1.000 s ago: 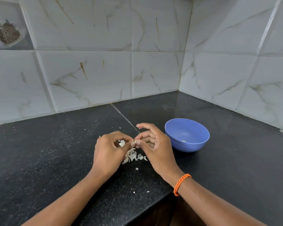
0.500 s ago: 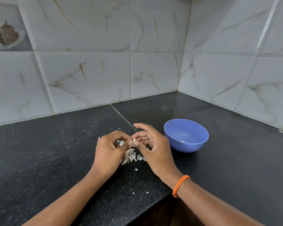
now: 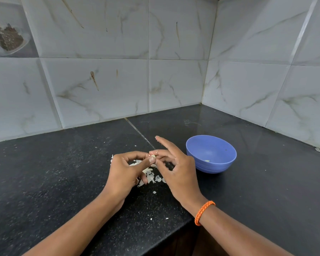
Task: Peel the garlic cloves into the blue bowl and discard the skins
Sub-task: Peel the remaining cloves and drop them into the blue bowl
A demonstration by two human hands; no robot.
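A small pale garlic clove (image 3: 153, 156) is pinched between the fingertips of both my hands above the black counter. My left hand (image 3: 126, 170) holds it with thumb and curled fingers. My right hand (image 3: 175, 170) pinches it from the right, index finger stretched out straight. A pile of white garlic skins (image 3: 150, 176) lies on the counter under and between my hands. The blue bowl (image 3: 211, 154) stands just right of my right hand, with one small peeled piece (image 3: 207, 160) inside.
The black granite counter (image 3: 63, 172) fills a corner of marble-tiled walls (image 3: 118, 85). Its front edge runs close below my wrists. Small skin flakes (image 3: 154, 192) are scattered on it. An orange band (image 3: 203, 212) is on my right wrist.
My right index finger has straightened and lifted away from the clove. Both hands stay together over the skins, still working on the clove.
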